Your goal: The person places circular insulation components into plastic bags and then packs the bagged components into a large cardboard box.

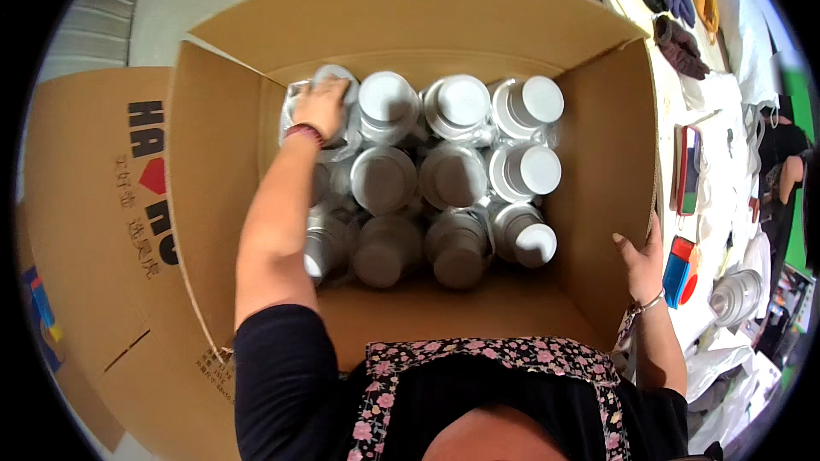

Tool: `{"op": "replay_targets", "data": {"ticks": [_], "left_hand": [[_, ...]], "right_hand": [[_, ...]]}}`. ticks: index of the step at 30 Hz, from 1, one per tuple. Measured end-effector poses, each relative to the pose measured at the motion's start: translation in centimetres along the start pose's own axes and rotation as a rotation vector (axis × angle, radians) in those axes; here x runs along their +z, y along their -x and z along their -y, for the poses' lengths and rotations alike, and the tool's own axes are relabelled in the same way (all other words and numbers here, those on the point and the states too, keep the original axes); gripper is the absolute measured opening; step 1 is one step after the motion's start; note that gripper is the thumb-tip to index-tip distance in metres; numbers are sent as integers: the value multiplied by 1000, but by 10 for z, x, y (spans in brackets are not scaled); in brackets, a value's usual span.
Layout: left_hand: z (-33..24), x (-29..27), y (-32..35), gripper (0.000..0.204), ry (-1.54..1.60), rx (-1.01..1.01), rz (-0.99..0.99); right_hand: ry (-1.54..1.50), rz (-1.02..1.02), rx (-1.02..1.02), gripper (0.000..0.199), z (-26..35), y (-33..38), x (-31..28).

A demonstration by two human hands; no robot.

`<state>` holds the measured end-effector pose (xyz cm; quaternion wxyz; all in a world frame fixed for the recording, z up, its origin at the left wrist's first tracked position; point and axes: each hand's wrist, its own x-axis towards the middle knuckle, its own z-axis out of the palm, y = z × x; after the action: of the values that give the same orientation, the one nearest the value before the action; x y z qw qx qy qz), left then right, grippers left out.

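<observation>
In front of me stands a large open cardboard box (410, 13), its flaps up. Inside it, silver stepped round canisters (383, 179) are set in rows, several of them in clear plastic wrap. My left hand (320, 107) reaches to the back left corner, its fingers over the top of a silver canister (335, 75); the hand hides much of that one. At the right side of the box, my right hand (645, 260) grips the edge of the wall, thumb inside and fingers out of sight behind it. My left forearm covers part of the leftmost canisters.
A printed cardboard flap or box (94, 205) lies at the left. Along the right runs a cluttered table with dark gloves (681, 47), a red-edged case (688, 171), a blue and red item (679, 271) and a stack of clear round pieces (736, 297).
</observation>
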<state>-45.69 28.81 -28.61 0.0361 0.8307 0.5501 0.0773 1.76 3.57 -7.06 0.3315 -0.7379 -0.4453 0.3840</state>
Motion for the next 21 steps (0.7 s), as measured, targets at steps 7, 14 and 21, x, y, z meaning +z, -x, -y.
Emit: {"op": "replay_targets", "data": {"ticks": [7, 14, 21], "left_hand": [[38, 3, 96, 51, -68, -174, 48], [30, -181, 96, 43, -12, -57, 70], [61, -113, 134, 56, 1077, -734, -143]], "right_hand": [[-381, 69, 113, 78, 35, 3, 68], [1011, 242, -542, 77, -96, -13, 217], [983, 437, -873, 64, -162, -28, 148]]}}
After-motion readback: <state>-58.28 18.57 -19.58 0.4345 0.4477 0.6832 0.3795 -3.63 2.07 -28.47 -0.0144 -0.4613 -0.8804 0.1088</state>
